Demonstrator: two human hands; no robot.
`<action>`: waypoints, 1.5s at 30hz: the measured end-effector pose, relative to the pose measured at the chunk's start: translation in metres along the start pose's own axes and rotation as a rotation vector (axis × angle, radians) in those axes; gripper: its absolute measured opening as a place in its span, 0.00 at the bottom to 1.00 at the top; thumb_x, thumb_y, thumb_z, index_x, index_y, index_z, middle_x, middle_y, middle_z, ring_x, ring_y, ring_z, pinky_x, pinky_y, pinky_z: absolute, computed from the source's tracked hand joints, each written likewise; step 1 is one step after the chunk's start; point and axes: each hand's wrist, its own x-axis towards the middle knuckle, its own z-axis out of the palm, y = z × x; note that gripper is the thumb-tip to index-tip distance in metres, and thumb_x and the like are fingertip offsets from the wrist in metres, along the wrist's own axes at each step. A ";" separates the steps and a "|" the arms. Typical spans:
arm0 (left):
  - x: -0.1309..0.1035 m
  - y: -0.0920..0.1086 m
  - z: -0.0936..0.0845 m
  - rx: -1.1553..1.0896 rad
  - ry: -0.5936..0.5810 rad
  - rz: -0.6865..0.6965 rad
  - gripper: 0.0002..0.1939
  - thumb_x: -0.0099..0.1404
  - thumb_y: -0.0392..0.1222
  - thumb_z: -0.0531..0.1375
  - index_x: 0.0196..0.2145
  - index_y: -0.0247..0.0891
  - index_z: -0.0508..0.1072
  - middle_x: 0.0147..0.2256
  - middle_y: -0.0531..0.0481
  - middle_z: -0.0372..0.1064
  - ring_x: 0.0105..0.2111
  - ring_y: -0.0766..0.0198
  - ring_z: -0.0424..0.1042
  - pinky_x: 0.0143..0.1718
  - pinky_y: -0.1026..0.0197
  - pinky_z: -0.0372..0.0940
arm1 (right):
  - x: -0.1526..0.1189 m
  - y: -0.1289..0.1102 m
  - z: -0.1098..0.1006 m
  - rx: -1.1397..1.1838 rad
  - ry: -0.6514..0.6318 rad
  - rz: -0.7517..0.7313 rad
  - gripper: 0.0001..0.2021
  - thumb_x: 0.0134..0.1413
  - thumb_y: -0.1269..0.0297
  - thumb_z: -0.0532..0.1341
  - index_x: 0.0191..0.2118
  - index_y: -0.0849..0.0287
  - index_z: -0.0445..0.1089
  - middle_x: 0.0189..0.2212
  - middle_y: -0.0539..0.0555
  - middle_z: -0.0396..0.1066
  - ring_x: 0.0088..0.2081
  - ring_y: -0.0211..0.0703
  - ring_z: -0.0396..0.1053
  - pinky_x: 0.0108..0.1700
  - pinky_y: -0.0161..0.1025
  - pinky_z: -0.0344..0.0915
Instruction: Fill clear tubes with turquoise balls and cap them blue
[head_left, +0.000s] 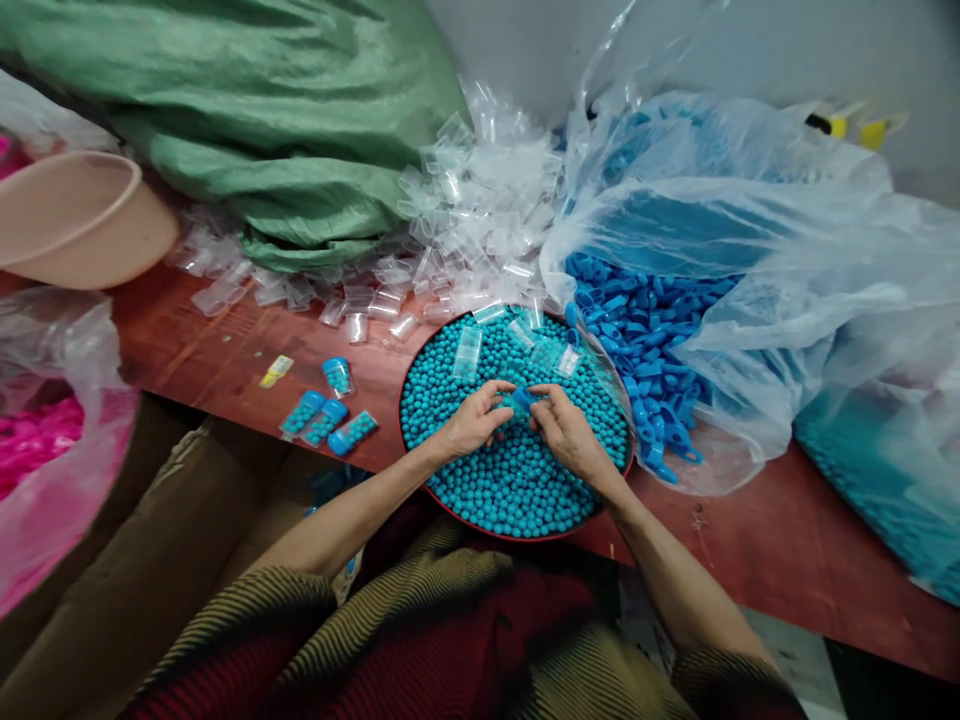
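Observation:
Over a round red-rimmed tray [403,425] full of turquoise beads [517,490], my two hands meet at one small item. My left hand [476,418] pinches a small clear plastic container, mostly hidden by the fingers. In my right hand [566,425], the fingers close on a blue cap [522,398] at the container's end. Whether the cap is fully seated I cannot tell. Several empty clear containers lie on the beads beyond my hands, one clear container [467,353] at the left.
Left of the tray lie several bead-filled containers [352,433] with blue caps and a yellow-and-clear piece [277,371]. Behind are piled clear containers [487,220] and a green sack [300,120]. Blue caps [637,340] spill from a plastic bag [750,220] at right. A pink tub [82,225] stands left.

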 end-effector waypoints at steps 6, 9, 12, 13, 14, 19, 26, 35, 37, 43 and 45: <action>0.000 -0.002 0.005 0.008 0.019 0.020 0.27 0.58 0.38 0.57 0.55 0.36 0.58 0.32 0.53 0.64 0.18 0.75 0.61 0.14 0.72 0.54 | -0.001 -0.001 0.007 0.331 -0.061 0.087 0.11 0.59 0.57 0.49 0.43 0.56 0.58 0.21 0.43 0.60 0.19 0.33 0.57 0.23 0.32 0.55; -0.002 0.001 0.005 -0.008 0.001 0.024 0.27 0.57 0.39 0.58 0.55 0.36 0.59 0.31 0.54 0.64 0.19 0.75 0.61 0.15 0.72 0.54 | -0.002 -0.002 0.009 0.402 -0.042 0.088 0.11 0.58 0.56 0.49 0.41 0.57 0.58 0.20 0.43 0.58 0.19 0.32 0.55 0.22 0.31 0.54; -0.004 0.003 0.007 0.009 0.030 0.042 0.24 0.57 0.39 0.57 0.53 0.37 0.62 0.32 0.54 0.64 0.20 0.74 0.60 0.18 0.70 0.56 | -0.002 -0.002 0.007 0.354 -0.055 0.065 0.11 0.59 0.56 0.48 0.40 0.56 0.59 0.19 0.42 0.57 0.19 0.32 0.54 0.22 0.32 0.53; -0.005 0.004 0.008 0.024 0.054 0.057 0.23 0.57 0.38 0.56 0.51 0.37 0.63 0.32 0.53 0.64 0.21 0.73 0.60 0.19 0.69 0.57 | -0.002 -0.003 0.007 0.302 -0.060 0.051 0.11 0.59 0.57 0.48 0.40 0.56 0.60 0.19 0.43 0.56 0.19 0.33 0.54 0.22 0.32 0.54; -0.005 0.004 0.009 0.046 0.082 0.078 0.21 0.58 0.38 0.56 0.50 0.37 0.64 0.32 0.53 0.64 0.23 0.72 0.61 0.21 0.68 0.58 | -0.003 -0.003 0.006 0.227 -0.058 0.031 0.10 0.60 0.57 0.48 0.41 0.56 0.60 0.19 0.43 0.57 0.19 0.34 0.55 0.23 0.33 0.55; -0.009 0.003 0.014 0.177 0.170 0.236 0.13 0.57 0.35 0.56 0.42 0.37 0.66 0.36 0.51 0.66 0.36 0.65 0.66 0.38 0.64 0.63 | -0.007 -0.005 0.008 -0.137 0.026 -0.106 0.11 0.59 0.61 0.50 0.42 0.56 0.66 0.26 0.50 0.67 0.28 0.40 0.66 0.32 0.36 0.61; -0.014 0.001 0.003 -0.017 -0.025 -0.009 0.17 0.59 0.44 0.56 0.45 0.39 0.60 0.27 0.58 0.62 0.15 0.75 0.60 0.15 0.70 0.55 | -0.010 -0.002 -0.014 0.368 -0.180 0.054 0.14 0.53 0.59 0.58 0.45 0.58 0.69 0.30 0.50 0.69 0.28 0.36 0.66 0.32 0.37 0.65; -0.017 0.007 0.007 0.057 -0.036 -0.027 0.15 0.60 0.42 0.55 0.44 0.40 0.58 0.31 0.57 0.63 0.17 0.77 0.60 0.16 0.72 0.56 | -0.004 -0.009 0.005 0.216 0.312 0.076 0.17 0.52 0.55 0.60 0.44 0.59 0.72 0.34 0.55 0.75 0.33 0.43 0.72 0.40 0.44 0.70; -0.017 0.007 0.013 0.058 0.014 -0.005 0.15 0.59 0.40 0.56 0.44 0.39 0.59 0.32 0.56 0.64 0.20 0.75 0.62 0.20 0.70 0.59 | -0.006 -0.011 0.012 0.016 0.245 -0.073 0.17 0.56 0.56 0.56 0.48 0.58 0.71 0.43 0.58 0.74 0.44 0.48 0.71 0.49 0.48 0.66; -0.018 0.006 0.016 -0.011 0.156 0.108 0.21 0.57 0.38 0.58 0.49 0.39 0.62 0.45 0.48 0.66 0.45 0.61 0.66 0.43 0.61 0.64 | -0.016 -0.004 0.027 -0.320 0.043 -0.319 0.44 0.51 0.52 0.61 0.66 0.62 0.38 0.58 0.68 0.57 0.58 0.58 0.58 0.53 0.55 0.63; -0.017 0.008 0.014 -0.023 0.110 0.115 0.22 0.57 0.38 0.58 0.50 0.39 0.63 0.44 0.48 0.67 0.46 0.61 0.66 0.47 0.59 0.62 | -0.018 -0.004 0.029 -0.410 0.054 -0.344 0.48 0.48 0.51 0.63 0.66 0.65 0.36 0.55 0.70 0.59 0.55 0.61 0.61 0.49 0.56 0.65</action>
